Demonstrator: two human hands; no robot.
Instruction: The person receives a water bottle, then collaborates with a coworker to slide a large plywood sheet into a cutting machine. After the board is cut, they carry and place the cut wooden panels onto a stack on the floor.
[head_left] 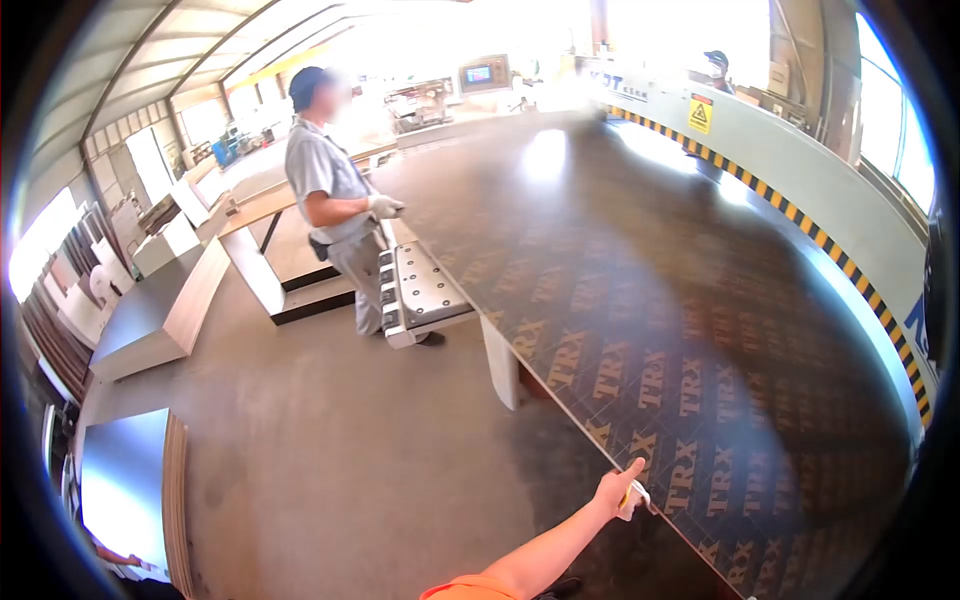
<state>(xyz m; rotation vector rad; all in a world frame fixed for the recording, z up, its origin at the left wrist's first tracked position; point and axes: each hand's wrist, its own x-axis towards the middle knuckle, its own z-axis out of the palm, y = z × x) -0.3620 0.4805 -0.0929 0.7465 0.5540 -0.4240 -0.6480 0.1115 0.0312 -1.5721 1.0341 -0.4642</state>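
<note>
A large dark panel (650,360) printed with repeated TRX lettering spans the middle and right. My left hand (618,490) is closed at its near edge, thumb over the top face; the other fingers are partly hidden beside a small white item (636,496) that I cannot make out. My right hand is out of view. Across the panel's left side, a co-worker (335,190) in a grey shirt and dark cap has a gloved hand at the edge. Beneath that edge, a light support table (425,285) with round dark studs juts out.
A white machine beam (760,140) with black-and-yellow stripes runs along the right. Panel stacks (175,500) (150,310) stand at left, with another person's hand (122,558) at bottom left. Behind are a wooden frame (265,260), a control screen (484,75) and another person (716,70).
</note>
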